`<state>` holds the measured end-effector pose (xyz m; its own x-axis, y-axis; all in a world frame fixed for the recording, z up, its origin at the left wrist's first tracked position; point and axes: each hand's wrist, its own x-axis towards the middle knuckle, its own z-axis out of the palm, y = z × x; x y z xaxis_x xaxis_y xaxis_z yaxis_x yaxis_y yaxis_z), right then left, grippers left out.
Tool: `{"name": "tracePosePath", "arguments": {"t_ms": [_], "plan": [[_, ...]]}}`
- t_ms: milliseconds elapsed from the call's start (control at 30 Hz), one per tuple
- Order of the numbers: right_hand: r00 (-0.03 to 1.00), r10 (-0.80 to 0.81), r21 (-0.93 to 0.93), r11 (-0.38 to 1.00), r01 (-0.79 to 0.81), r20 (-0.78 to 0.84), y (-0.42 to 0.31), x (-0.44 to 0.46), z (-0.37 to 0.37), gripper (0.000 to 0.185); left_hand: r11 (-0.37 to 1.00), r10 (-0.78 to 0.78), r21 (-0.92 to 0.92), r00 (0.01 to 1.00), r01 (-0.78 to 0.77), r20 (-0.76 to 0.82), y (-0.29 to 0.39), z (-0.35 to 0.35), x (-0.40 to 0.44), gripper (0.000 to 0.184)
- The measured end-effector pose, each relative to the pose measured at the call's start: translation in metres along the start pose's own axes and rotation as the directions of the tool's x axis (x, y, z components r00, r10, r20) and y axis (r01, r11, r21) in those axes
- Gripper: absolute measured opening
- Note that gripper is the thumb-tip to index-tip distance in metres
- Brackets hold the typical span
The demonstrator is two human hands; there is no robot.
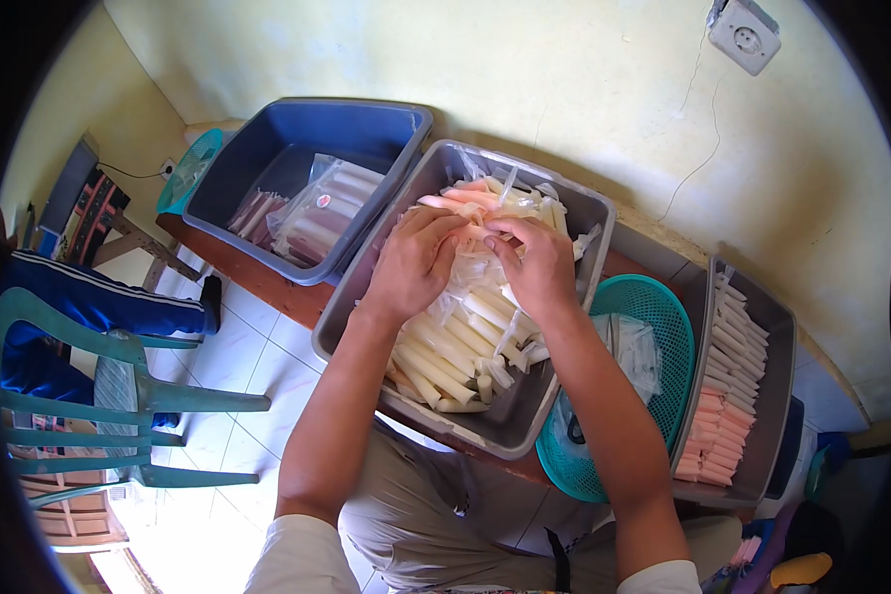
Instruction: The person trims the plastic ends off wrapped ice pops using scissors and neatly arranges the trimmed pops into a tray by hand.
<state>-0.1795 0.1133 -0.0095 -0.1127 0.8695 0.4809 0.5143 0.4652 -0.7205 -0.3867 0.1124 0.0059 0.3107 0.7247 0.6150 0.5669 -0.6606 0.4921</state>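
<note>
A grey tub (604, 213) in front of me holds a pile of filled plastic tubes that look like ice pops. The cream-coloured tubes (441, 351) lie mostly in its near half, and pink tubes (462, 201) lie toward the far side. My left hand (416, 259) and my right hand (537, 265) are close together above the pile. Their fingers are pinched around what looks like a pink ice pop tube (477, 234), partly hidden by the fingertips. Clear loose plastic tube ends (475, 272) lie beneath my hands.
A blue tub (297, 119) with bagged tubes (332, 213) stands on the left. To the right are a turquoise basket (678, 342) with clear plastic bags (629, 351) and scissors, then another grey tub (774, 386) with rows of tubes. A green chair (148, 396) and a person's leg (119, 297) are at far left.
</note>
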Motion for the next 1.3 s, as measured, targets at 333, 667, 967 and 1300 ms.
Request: {"name": "tracePosePath", "arguments": {"t_ms": [333, 667, 967, 1300], "plan": [[0.985, -0.159, -0.089, 0.984, 0.153, -0.063, -0.008, -0.004, -0.005, 0.021, 0.997, 0.001, 0.073, 1.000, 0.000, -0.003, 0.008, -0.003, 0.000, 0.035], [0.996, -0.054, 0.045, 0.997, 0.057, -0.070, -0.021, -0.009, -0.008, 0.027, 1.000, 0.013, 0.024, 0.999, -0.012, -0.030, 0.007, -0.004, 0.002, 0.023], [0.994, -0.095, -0.106, 0.990, 0.089, -0.053, -0.013, -0.012, -0.006, 0.026, 0.999, 0.037, -0.002, 0.998, -0.037, -0.041, 0.010, -0.005, 0.003, 0.020], [0.992, -0.126, -0.115, 0.986, 0.122, -0.024, -0.017, -0.012, -0.008, 0.022, 0.998, -0.003, -0.065, 1.000, 0.003, -0.009, 0.012, -0.011, 0.004, 0.020]]}}
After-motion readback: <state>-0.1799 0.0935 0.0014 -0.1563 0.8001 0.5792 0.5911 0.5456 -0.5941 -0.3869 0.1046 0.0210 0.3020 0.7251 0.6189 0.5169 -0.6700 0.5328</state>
